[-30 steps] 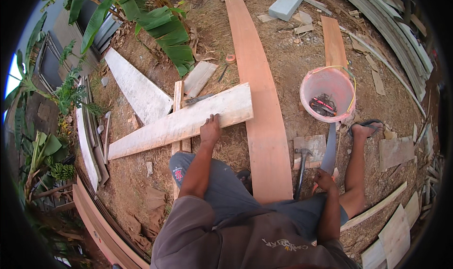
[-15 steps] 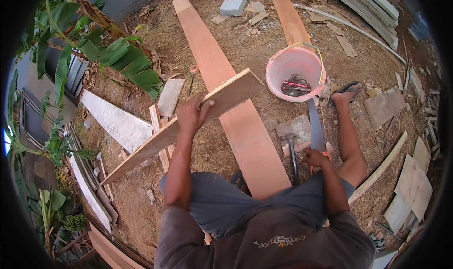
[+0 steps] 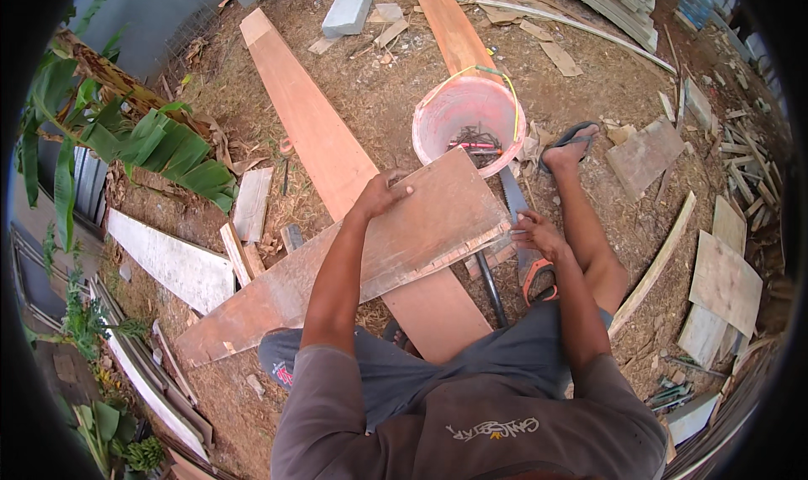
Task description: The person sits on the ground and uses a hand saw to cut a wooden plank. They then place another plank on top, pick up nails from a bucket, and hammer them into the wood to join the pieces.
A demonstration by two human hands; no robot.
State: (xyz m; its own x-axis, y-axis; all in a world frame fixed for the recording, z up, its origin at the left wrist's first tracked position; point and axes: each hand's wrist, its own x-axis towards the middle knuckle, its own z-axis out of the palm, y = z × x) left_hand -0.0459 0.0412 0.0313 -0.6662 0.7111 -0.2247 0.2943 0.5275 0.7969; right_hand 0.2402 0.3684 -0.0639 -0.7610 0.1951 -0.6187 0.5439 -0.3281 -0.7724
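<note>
A worn plywood plank (image 3: 438, 215) with a splintered near edge lies slantwise in front of me. My left hand (image 3: 383, 196) grips its far edge, fingers over the rim. At the plank's right corner is my right hand (image 3: 540, 234), its fingers loosely apart; whether they touch the wood I cannot tell. Beneath the plank a long reddish board (image 3: 311, 114) stretches away on the ground. A hammer (image 3: 491, 291) lies with its head hidden under the plank. Beside it, a handsaw (image 3: 540, 281) with an orange and black handle rests near my right wrist.
A pink bucket (image 3: 427, 131) holding nails and a red tool stands beyond the plank, on or against another board (image 3: 450, 30). A pale block (image 3: 350, 7) lies farther off. Wood scraps (image 3: 646, 156) are scattered right; a white board (image 3: 172, 257) and banana leaves (image 3: 168, 143) are left.
The plank has turned from standing on edge to broad face up and come lower. My right hand has moved from beside the hammer and saw handle to the plank's right corner.
</note>
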